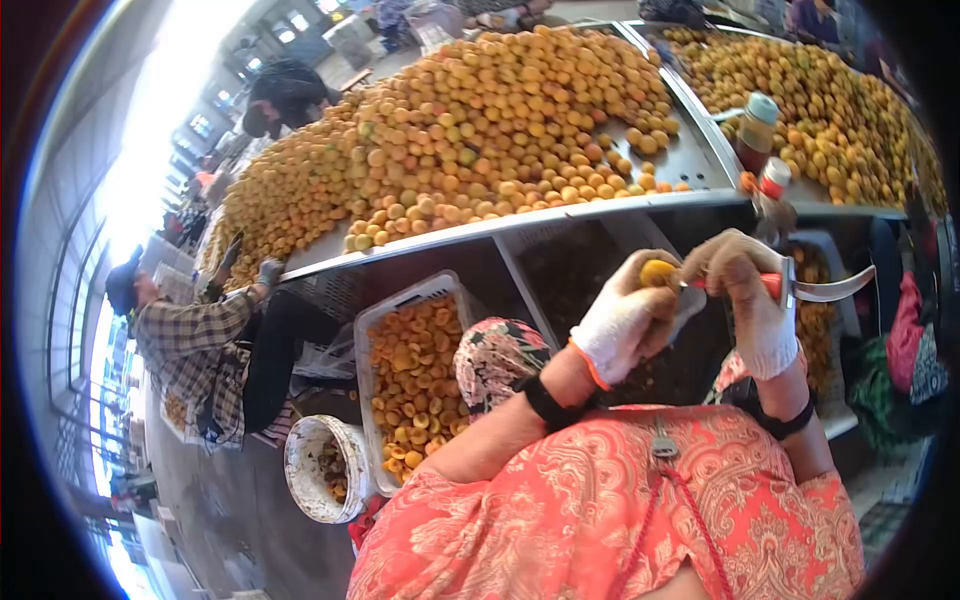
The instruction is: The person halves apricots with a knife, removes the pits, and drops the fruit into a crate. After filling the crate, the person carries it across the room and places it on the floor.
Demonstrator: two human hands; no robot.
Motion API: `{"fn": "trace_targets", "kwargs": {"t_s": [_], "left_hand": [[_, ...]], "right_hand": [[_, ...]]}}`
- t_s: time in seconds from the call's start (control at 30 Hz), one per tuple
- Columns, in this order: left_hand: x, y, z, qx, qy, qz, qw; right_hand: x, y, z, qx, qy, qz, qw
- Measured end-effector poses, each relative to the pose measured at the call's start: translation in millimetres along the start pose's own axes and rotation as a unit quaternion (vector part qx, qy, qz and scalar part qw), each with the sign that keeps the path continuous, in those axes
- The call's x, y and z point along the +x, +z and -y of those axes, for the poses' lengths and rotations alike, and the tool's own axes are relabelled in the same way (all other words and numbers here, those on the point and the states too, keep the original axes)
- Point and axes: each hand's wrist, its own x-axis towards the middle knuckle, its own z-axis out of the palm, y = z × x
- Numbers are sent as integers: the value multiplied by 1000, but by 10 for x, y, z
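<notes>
Left hand [630, 315]: closed round a yellow-orange fruit [657, 273], held partly exposed.
Right hand [755, 302]: gripping a red-handled tool [771, 285] just beside the fruit.
Fruit: could pop loose if pinched too weakly.
Tool: could jab the left hand if forced too far.

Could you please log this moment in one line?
Left hand: holding yellow-orange fruit; right hand: holding red-handled curved blade; at left: crate of halved fruit, white bucket; ahead: fruit heap on metal table.
</notes>
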Motion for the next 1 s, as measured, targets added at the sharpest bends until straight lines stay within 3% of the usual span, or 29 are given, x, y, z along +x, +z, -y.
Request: {"fn": "trace_targets", "kwargs": {"t_s": [0.07,0.17,0.2,0.23,0.3,0.33,0.5,0.57,0.7,0.77,0.83,0.87,0.93,0.97,1.0], "left_hand": [[-7,-4,6,-22,-10,27,999],[-6,23,37,-41,-49,39,997],[13,31,62,-49,-43,20,998],[4,42,64,-48,-41,20,998],[-3,69,56,-54,-54,50,996],[13,58,102,-69,-65,70,993],[21,122,210,-84,-105,85,987],[27,125,163,-18,-54,68,996],[47,53,53,11,-49,41,998],[78,50,103,67,21,58,996],[69,47,73,171,64,64,981],[61,15,31,252,86,71,961],[119,-77,65,157,28,115,981],[117,-52,47,-79,-96,84,989],[86,28,40,-84,-86,65,991]], "right_hand": [[22,8,15,4,-28,-29,999],[26,-19,-43,46,-44,3,998],[43,79,-25,146,-34,-3,989],[57,72,-37,146,-35,-3,989],[106,42,-56,323,-15,16,946],[95,99,-6,370,20,-37,928],[45,96,-105,400,63,-16,914],[55,98,-55,373,-16,-31,927],[81,10,-41,352,-39,-57,933],[62,11,-101,354,-21,-34,934],[46,24,-175,428,36,-70,900],[32,-5,-251,365,20,-60,929],[49,52,-132,350,-1,-79,933],[56,66,-118,294,-10,-100,950],[68,74,-140,358,10,-133,924]]}}
